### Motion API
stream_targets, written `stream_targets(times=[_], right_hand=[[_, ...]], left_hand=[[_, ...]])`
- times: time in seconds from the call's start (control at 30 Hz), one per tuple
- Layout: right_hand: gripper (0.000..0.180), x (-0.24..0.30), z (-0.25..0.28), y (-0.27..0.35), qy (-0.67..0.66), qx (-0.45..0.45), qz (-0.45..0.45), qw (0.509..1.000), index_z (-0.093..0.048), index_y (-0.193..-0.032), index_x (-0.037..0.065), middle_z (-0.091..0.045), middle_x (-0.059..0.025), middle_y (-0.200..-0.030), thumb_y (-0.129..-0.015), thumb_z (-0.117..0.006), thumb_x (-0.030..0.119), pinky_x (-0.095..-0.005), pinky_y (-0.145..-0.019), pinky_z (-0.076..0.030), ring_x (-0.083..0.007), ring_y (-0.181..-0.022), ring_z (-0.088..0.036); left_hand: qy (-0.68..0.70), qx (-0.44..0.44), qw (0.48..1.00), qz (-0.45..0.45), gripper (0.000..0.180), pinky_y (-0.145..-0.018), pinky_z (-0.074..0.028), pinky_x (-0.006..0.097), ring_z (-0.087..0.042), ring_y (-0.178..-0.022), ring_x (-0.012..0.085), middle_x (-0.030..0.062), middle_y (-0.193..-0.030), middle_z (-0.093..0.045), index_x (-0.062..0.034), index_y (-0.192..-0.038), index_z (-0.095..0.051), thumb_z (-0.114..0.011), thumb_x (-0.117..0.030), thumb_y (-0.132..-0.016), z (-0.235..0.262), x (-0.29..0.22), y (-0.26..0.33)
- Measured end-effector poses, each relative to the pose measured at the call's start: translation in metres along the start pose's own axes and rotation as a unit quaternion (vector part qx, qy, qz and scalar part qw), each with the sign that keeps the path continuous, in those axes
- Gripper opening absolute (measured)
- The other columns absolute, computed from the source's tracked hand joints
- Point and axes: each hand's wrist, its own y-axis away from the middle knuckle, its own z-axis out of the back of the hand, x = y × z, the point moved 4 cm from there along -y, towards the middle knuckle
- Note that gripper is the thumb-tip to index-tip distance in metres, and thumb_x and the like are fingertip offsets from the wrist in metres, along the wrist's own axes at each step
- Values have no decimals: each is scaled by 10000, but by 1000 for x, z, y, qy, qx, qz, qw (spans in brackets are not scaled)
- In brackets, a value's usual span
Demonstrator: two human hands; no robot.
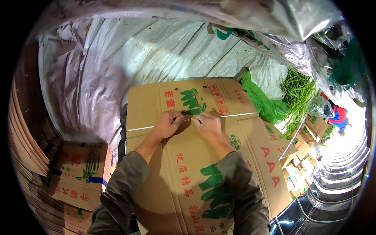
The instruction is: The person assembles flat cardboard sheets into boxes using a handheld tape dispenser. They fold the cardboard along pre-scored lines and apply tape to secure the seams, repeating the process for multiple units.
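Pale, wrinkled plastic sheeting (156, 51) forms the largest surface, spread beyond your work. In front of you, at centre, lies the flattened brown carton (156, 172), creased, printed in red and green, its near part running out at the lower edge. Brown cardboard sheets (29, 131) stand stacked at far left. Just inward of them, low on your left, sits a printed carton with blue tape (68, 178). Green netting (264, 103) lies by the carton's far right corner; past it is a heap of long green peppers (297, 86). Well apart, at far right: a person in red and blue (340, 116).

Your left hand (169, 123) and right hand (210, 127) are close together over the carton's far half. Grip: fingertips of both closed on the thin white strap (239, 115), which runs across the carton from side to side.
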Motion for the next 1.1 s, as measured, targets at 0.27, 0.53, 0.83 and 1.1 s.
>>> stream_targets(times=[0.27, 0.53, 0.83, 1.1], right_hand=[[260, -10, -12, 0, 63, -36, 19, 997, -569, -721, 93, -613, -75, -712, -794, -781, 223, -434, -565, -527, -313, -652, -641], [237, -10, -10, -6, 11, 16, -38, 999, -562, -815, 90, -629, -115, -748, -836, -722, 264, -428, -587, -553, -331, -700, -668], [199, -15, -20, -2, 91, 32, 4, 995, -625, -847, 86, -639, -102, -855, -832, -641, 284, -424, -656, -541, -296, -783, -662], [217, -16, -14, -2, 16, 35, -42, 998, -634, -857, 77, -643, -102, -850, -749, -708, 251, -429, -749, -535, -314, -835, -658]], left_hand=[[118, 263, 957, -9, 281, -691, -504, 304, -617, -763, 127, 52, -859, -707, -68, -1171, -730, -593, 11, -939, -11, 11, -48], [142, 281, 949, -18, 134, -698, -497, 295, -615, -791, 123, 48, -848, -694, -19, -996, -734, -660, 16, -890, -5, 11, -54], [124, 240, 961, -53, 239, -721, -497, 274, -619, -809, 130, 47, -831, -669, 0, -896, -698, -568, 149, -761, -15, 8, -53], [250, 266, 929, 67, 155, -588, -431, 247, -552, -684, 79, -6, -787, -620, -6, -817, -649, -568, 125, -795, -38, 27, -58]])
